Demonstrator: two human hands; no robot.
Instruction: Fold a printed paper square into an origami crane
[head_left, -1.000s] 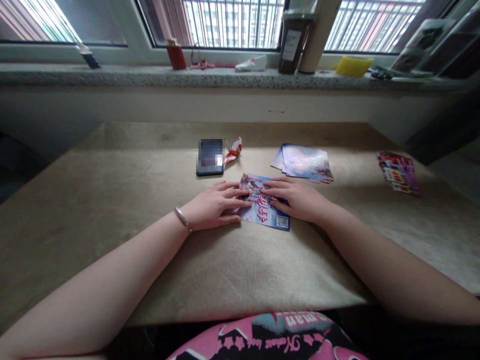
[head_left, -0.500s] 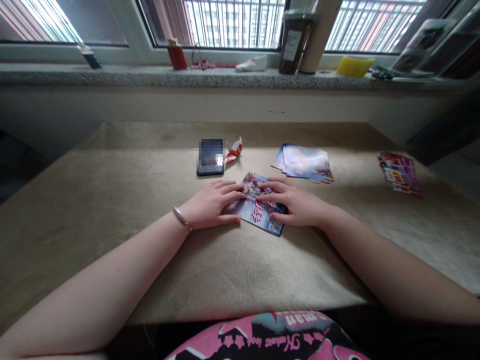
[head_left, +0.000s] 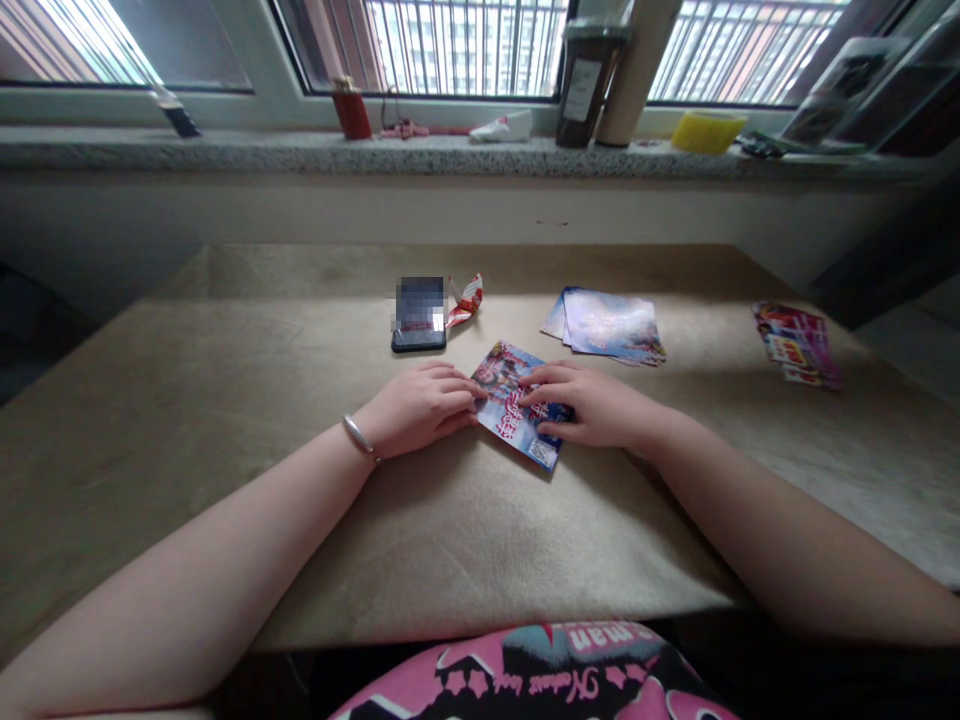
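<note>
Between two bare hands, a QR-coded flyer (head_left: 506, 405) is lying askew on the beige-covered table (head_left: 465, 540).

The left hand (head_left: 429, 402) is bunching its fingers together at the flyer's left edge; whether they are pinching it, I cannot tell. The right hand (head_left: 592, 403) is resting with fingers apart across the print, probably to steady the sheet. Both forearms are slanting inward, palms facing down, a silver bangle (head_left: 358, 433) circling the left wrist. Beyond, a smartphone (head_left: 418, 338) is lying just beside a red-and-white wrapper (head_left: 469, 298); rightward, overlapping glossy sheets (head_left: 613, 322) are sitting near, perhaps for easy reach.
</note>
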